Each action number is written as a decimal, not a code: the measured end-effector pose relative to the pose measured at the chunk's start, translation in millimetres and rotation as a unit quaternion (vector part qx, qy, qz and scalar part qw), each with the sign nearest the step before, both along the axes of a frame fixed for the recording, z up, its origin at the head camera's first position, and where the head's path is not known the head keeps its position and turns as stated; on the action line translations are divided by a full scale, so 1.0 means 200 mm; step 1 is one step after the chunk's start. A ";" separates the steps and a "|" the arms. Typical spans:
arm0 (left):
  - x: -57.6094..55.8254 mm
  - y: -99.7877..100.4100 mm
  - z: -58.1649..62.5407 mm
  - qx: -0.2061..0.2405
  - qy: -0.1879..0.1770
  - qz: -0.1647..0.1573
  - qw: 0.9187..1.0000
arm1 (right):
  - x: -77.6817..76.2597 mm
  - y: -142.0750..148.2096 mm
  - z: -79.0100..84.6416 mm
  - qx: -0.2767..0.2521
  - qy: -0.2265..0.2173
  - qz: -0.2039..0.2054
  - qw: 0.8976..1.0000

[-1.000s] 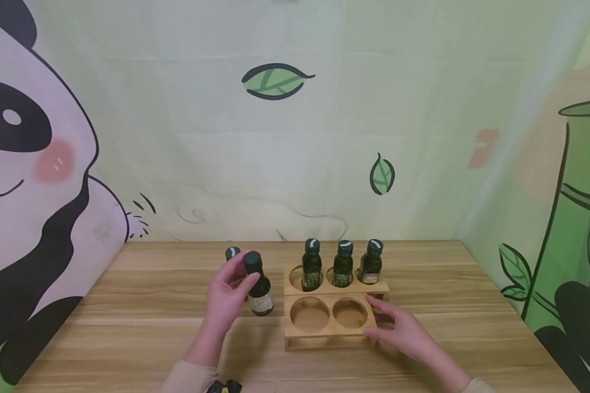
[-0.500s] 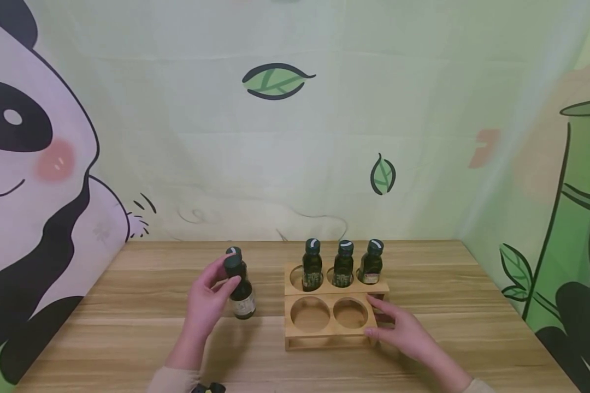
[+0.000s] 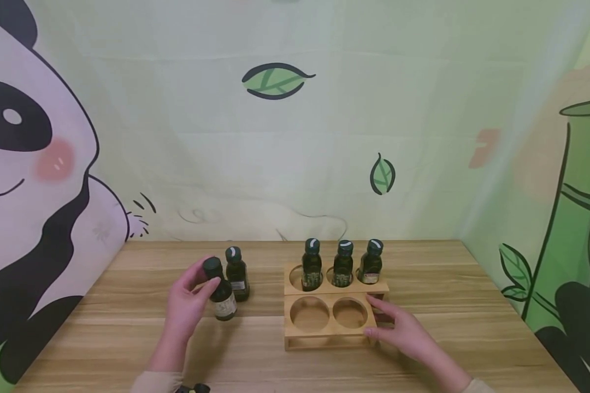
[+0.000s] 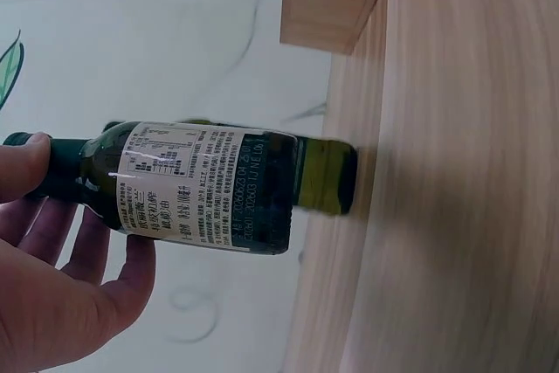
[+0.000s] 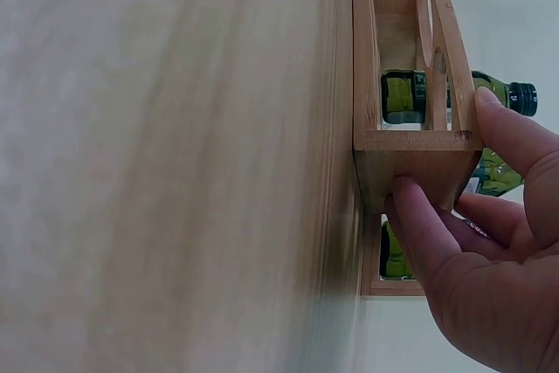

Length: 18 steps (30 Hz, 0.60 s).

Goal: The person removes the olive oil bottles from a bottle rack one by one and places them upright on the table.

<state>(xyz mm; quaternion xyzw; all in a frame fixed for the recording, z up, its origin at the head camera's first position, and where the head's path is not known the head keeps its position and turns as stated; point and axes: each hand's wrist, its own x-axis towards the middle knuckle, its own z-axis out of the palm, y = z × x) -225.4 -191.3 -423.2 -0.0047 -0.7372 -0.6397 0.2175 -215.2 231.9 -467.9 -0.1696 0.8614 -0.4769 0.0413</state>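
Note:
My left hand [image 3: 184,300] pinches a small dark green olive oil bottle [image 3: 224,307] by its cap and neck. In the left wrist view the bottle's printed label [image 4: 179,183] faces the camera, and its base appears raised off the table. Just behind it a second dark bottle [image 3: 238,278] stands upright, partly covered in the left wrist view. My right hand [image 3: 403,330] grips the right end of a two-tier wooden rack [image 3: 331,331], thumb on the top edge and fingers against the end panel [image 5: 384,168]. Three similar bottles sit in the rack's back row, including the middle bottle [image 3: 343,267].
The rack's front tier shows two round holes without bottles. A wood-grain table [image 3: 447,289] lies under everything. Behind it hangs a pale green cloth backdrop [image 3: 201,164] printed with a panda, leaves and bamboo. A black object [image 3: 199,388] shows near my left wrist at the bottom.
My left hand has moved left with the held bottle, passing in front of the standing bottle, which now shows more fully. My right hand and the rack have stayed in place.

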 end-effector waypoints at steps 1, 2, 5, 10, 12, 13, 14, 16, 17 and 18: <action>0.00 -0.01 0.00 -0.002 -0.001 0.003 1.000 | 0.00 0.00 0.00 0.000 -0.001 0.000 1.000; 0.00 -0.02 0.00 -0.007 -0.004 0.005 1.000 | 0.00 0.00 0.00 0.000 -0.001 0.000 1.000; -0.02 -0.04 -0.01 -0.014 -0.012 0.011 1.000 | 0.00 0.00 0.01 -0.001 -0.005 -0.001 1.000; -0.04 -0.07 -0.01 -0.023 -0.021 0.015 0.999 | 0.00 0.00 0.01 -0.004 -0.008 0.000 1.000; -0.05 -0.09 0.00 -0.029 -0.024 0.015 0.999 | 0.00 0.00 0.01 -0.005 -0.008 0.001 1.000; -0.05 -0.09 0.00 -0.031 -0.026 0.017 0.999 | 0.00 0.00 0.01 -0.006 -0.008 0.001 1.000; -0.06 -0.10 0.00 -0.034 -0.029 0.019 0.999 | 0.00 0.00 0.01 -0.006 -0.008 0.001 1.000; -0.07 -0.11 0.00 -0.036 -0.036 0.021 0.998 | 0.00 0.00 0.01 -0.008 -0.010 0.002 1.000; -0.07 -0.11 0.00 -0.038 -0.040 0.022 0.998 | 0.00 0.00 0.01 -0.008 -0.011 0.003 1.000; -0.08 -0.12 0.00 -0.039 -0.044 0.023 0.998 | 0.00 0.00 0.01 -0.009 -0.011 0.003 1.000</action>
